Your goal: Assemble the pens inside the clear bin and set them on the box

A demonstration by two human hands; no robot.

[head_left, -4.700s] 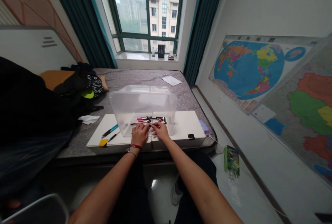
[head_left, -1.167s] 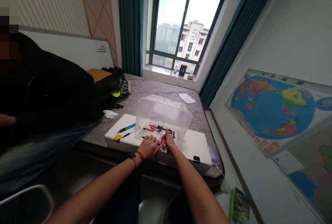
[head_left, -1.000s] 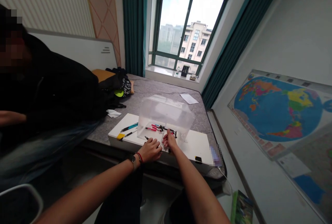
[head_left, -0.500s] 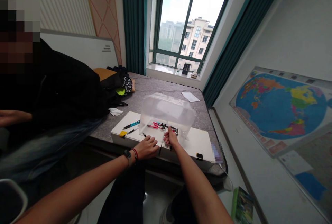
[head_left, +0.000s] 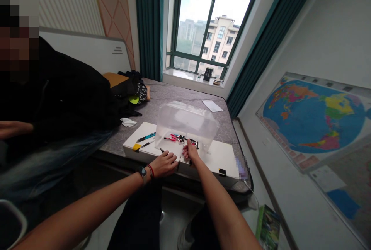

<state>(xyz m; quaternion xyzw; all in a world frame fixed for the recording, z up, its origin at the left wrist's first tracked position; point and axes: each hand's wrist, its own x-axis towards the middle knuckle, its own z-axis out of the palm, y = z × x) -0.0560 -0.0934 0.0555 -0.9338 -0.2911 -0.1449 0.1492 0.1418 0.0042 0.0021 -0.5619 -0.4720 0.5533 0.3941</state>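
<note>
My left hand (head_left: pixel 165 163), with a watch and a red band at the wrist, lies on the near edge of the white board (head_left: pixel 220 156). Its fingers are curled over a dark pen whose tip (head_left: pixel 161 150) sticks out to the left. My right hand (head_left: pixel 189 150) is closed in a pinch just in front of the clear plastic box (head_left: pixel 187 120). A thin dark pen (head_left: pixel 179 161) hangs down from it between the two hands. Several red, blue and black pens (head_left: pixel 179 138) lie in the box.
A teal pen (head_left: pixel 146 137), a black pen (head_left: pixel 146 144) and a yellow piece (head_left: pixel 136 147) lie on the board's left part, a small black object (head_left: pixel 222 171) on its right. Another person in black (head_left: pixel 58 99) sits close on the left. Bags (head_left: pixel 130 89) and paper (head_left: pixel 212 106) lie further back.
Both hands have drawn back a little from the box's front to the board's near edge. The right hand now pinches a thin pen. The view has swung slightly.
</note>
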